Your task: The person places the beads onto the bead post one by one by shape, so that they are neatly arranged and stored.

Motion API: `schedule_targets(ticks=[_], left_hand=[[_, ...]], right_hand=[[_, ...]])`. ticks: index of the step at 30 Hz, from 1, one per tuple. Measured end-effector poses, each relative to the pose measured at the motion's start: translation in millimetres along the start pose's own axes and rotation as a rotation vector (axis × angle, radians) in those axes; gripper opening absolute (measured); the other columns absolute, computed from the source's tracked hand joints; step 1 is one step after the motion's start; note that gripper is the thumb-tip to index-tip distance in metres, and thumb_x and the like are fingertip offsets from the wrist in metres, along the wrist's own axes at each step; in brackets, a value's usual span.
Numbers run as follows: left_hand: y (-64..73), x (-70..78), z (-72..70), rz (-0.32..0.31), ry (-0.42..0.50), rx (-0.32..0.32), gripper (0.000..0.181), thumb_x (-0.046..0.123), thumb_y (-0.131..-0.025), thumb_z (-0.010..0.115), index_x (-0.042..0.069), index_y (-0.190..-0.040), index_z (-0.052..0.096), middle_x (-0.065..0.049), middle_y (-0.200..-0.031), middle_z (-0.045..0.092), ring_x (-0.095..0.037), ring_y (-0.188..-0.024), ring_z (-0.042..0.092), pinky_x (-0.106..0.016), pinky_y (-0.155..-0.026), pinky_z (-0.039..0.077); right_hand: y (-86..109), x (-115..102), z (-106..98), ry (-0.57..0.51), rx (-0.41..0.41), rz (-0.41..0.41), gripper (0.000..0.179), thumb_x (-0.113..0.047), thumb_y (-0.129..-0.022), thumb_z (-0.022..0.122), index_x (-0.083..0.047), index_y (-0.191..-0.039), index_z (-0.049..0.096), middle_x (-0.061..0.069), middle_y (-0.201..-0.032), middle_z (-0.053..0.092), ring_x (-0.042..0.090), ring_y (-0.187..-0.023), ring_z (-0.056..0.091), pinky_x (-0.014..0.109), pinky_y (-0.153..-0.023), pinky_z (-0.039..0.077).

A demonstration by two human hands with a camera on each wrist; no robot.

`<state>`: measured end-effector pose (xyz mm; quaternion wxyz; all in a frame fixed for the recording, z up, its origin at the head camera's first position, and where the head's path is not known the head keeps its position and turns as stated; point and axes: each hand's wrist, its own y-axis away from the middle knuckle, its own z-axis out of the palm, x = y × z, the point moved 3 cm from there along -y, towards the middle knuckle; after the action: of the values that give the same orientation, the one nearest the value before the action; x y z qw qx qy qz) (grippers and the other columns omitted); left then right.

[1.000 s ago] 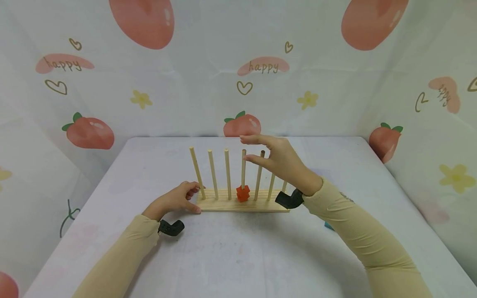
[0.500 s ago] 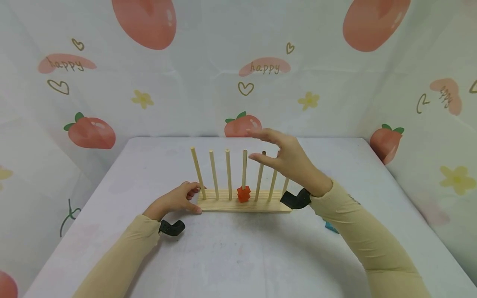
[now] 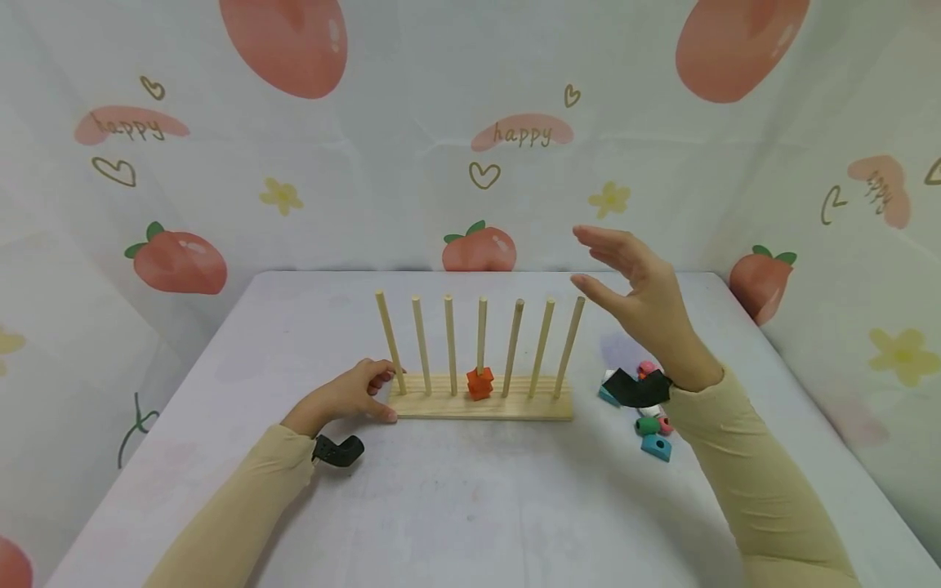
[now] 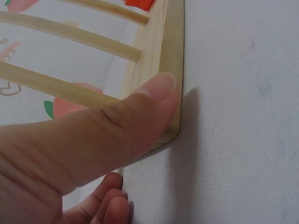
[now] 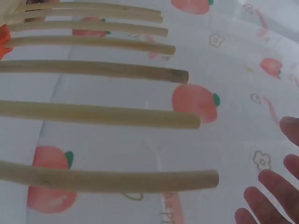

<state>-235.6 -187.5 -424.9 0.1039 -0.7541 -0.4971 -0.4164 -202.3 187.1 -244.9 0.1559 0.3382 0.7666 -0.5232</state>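
Observation:
A pale wooden peg board with several upright dowels stands mid-table. On its middle dowel an orange-red bead sits low, touching the base. My left hand grips the board's left end, thumb on the front corner and fingers round the back. In the left wrist view the thumb presses the base's corner. My right hand is raised beyond the board's right end, fingers apart and holding nothing. The right wrist view shows its fingertips clear of the dowels.
Several small colourful beads lie on the table right of the board, among them a blue block and a green bead. The right wrist band partly covers them. A fruit-printed cloth hangs behind the white table.
My right hand has moved right and up, away from the middle dowels, uncovering the rightmost dowels and the loose beads. The left hand, board and orange-red bead stay in place.

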Motion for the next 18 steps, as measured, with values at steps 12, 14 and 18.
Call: schedule_targets(ticks=[12, 14, 18], left_hand=[[1.6, -1.0, -0.9, -0.019, 0.021, 0.004, 0.075, 0.018, -0.072, 0.087, -0.001, -0.133, 0.048, -0.021, -0.126, 0.043, -0.030, -0.111, 0.044, -0.046, -0.097, 0.041], [1.7, -1.2, -0.9, -0.021, 0.022, 0.006, 0.075, 0.018, -0.072, 0.087, 0.000, -0.133, 0.048, -0.021, -0.126, 0.043, -0.030, -0.110, 0.044, -0.045, -0.097, 0.041], [0.7, -2.4, 0.2, -0.018, 0.010, 0.009, 0.074, 0.019, -0.072, 0.087, 0.000, -0.133, 0.048, -0.021, -0.125, 0.043, -0.029, -0.109, 0.044, -0.044, -0.096, 0.041]], right_hand=[[36.1, 32.3, -29.1, 0.082, 0.100, 0.133, 0.045, 0.007, -0.085, 0.068, 0.000, -0.128, 0.057, 0.006, -0.127, 0.063, 0.003, -0.116, 0.057, 0.014, -0.096, 0.043], [42.9, 38.5, -32.9, 0.083, 0.110, 0.166, 0.043, 0.006, -0.085, 0.067, 0.001, -0.127, 0.057, 0.002, -0.125, 0.063, 0.003, -0.114, 0.058, 0.013, -0.095, 0.043], [60.4, 52.7, -41.8, 0.101, 0.126, 0.243, 0.041, 0.004, -0.087, 0.067, 0.002, -0.127, 0.057, -0.007, -0.122, 0.063, 0.000, -0.111, 0.058, 0.010, -0.093, 0.043]])
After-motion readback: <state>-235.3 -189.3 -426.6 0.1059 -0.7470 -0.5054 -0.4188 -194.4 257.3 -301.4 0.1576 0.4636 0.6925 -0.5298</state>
